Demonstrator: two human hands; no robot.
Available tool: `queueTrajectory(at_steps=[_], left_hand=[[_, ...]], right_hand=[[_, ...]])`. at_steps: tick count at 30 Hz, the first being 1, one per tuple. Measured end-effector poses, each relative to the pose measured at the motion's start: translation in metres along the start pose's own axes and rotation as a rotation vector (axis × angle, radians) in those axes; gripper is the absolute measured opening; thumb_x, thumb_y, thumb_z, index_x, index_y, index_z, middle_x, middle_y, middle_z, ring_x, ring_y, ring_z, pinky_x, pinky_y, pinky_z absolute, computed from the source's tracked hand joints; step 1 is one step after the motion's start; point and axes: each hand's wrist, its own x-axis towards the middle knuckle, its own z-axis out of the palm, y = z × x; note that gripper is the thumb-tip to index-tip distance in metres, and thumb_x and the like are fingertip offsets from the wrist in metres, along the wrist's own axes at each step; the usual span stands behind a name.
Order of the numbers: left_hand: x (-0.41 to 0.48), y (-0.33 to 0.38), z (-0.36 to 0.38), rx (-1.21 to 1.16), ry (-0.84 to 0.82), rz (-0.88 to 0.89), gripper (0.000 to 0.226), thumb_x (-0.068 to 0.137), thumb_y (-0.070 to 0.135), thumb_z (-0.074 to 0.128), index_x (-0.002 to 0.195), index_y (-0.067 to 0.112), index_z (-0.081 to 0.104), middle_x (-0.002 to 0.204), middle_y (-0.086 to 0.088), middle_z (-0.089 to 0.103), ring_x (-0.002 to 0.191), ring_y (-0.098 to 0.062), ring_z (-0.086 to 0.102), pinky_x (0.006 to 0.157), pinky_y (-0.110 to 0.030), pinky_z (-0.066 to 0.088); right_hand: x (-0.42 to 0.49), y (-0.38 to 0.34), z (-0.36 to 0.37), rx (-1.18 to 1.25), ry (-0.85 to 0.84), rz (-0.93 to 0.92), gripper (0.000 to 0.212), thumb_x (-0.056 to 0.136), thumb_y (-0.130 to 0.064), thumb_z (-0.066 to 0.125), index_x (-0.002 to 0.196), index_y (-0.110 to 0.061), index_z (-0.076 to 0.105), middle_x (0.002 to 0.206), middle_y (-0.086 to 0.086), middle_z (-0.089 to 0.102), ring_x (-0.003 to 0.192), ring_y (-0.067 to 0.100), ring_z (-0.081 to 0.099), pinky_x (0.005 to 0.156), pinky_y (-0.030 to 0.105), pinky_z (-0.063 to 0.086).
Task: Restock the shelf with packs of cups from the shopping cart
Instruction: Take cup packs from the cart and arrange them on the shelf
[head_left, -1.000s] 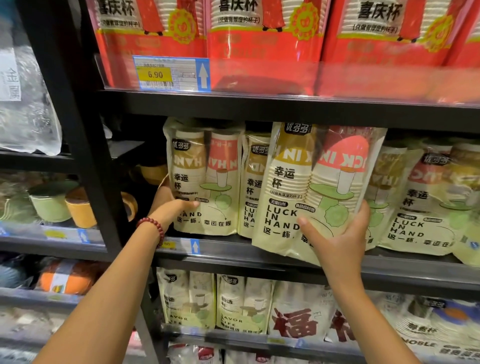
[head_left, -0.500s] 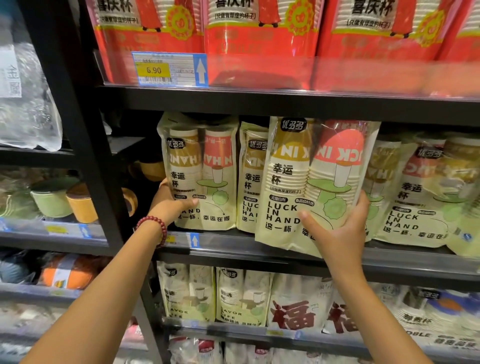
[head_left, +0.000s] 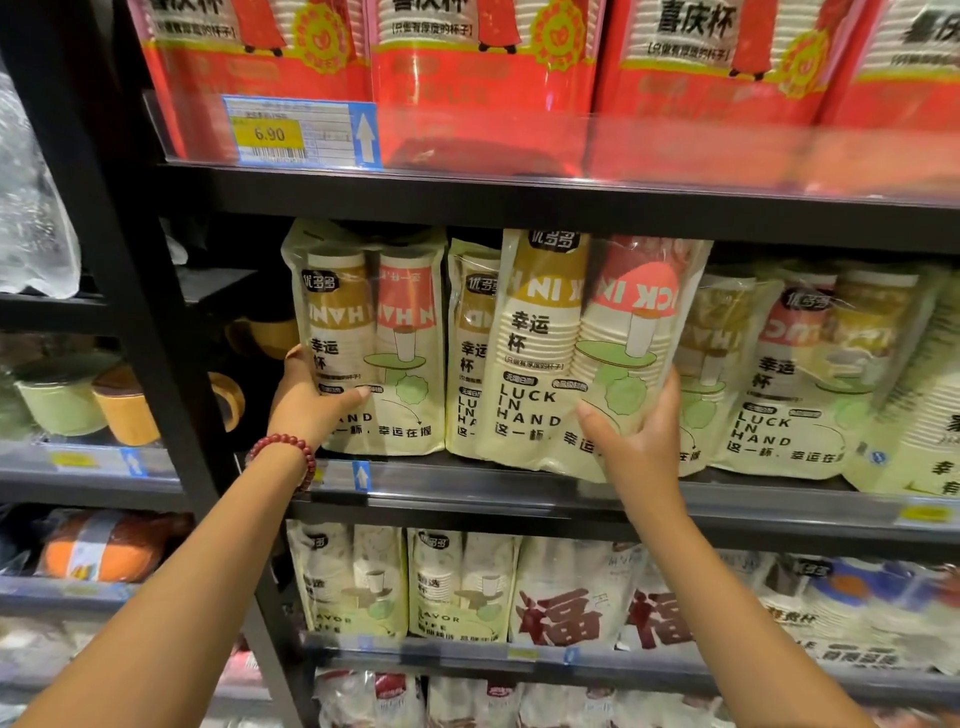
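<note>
Cup pack (head_left: 395, 322) in left hand (head_left: 306, 408), second cup pack (head_left: 545, 338) in right hand (head_left: 641, 441): two packs, two gripping hands.

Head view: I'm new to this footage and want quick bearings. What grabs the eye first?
The cream Luck in Hand cup pack at the front of the middle shelf, gripped low by the right hand, stands out first. To its left, the left hand holds the leftmost cup pack on that shelf. Above runs a row of bright red cup packs with a yellow 6.90 price tag.
</note>
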Motion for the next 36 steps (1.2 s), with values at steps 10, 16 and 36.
queueTrajectory(at_steps=[10, 16, 36], left_hand=[[0.006, -0.007, 0.006, 0.019, 0.038, -0.008, 0.069, 0.077, 0.018, 0.077, 0.131, 0.014, 0.036, 0.129, -0.006, 0.056, 0.117, -0.027, 0.055, 0.097, -0.042, 0.045], [0.008, -0.010, 0.005, 0.030, 0.030, 0.004, 0.073, 0.076, 0.020, 0.078, 0.135, 0.014, 0.034, 0.133, -0.006, 0.054, 0.120, -0.026, 0.053, 0.100, -0.042, 0.043], [0.000, -0.009, 0.006, 0.037, 0.008, 0.000, 0.084, 0.078, 0.022, 0.076, 0.143, 0.014, 0.025, 0.139, -0.006, 0.049, 0.124, -0.026, 0.050, 0.101, -0.041, 0.042]], right_hand=[[0.007, 0.014, 0.016, 0.023, -0.013, 0.001, 0.080, 0.083, -0.007, 0.070, 0.125, -0.051, 0.020, 0.132, -0.031, 0.036, 0.117, -0.023, 0.039, 0.095, 0.003, 0.034], [0.006, 0.016, 0.006, -0.128, -0.134, 0.007, 0.085, 0.080, -0.021, 0.074, 0.136, -0.044, 0.014, 0.143, -0.016, 0.033, 0.131, -0.006, 0.035, 0.107, 0.014, 0.031], [0.006, 0.011, -0.004, -0.279, -0.351, 0.125, 0.107, 0.084, -0.034, 0.069, 0.146, -0.029, -0.018, 0.155, -0.012, -0.002, 0.141, 0.003, 0.007, 0.116, 0.029, 0.013]])
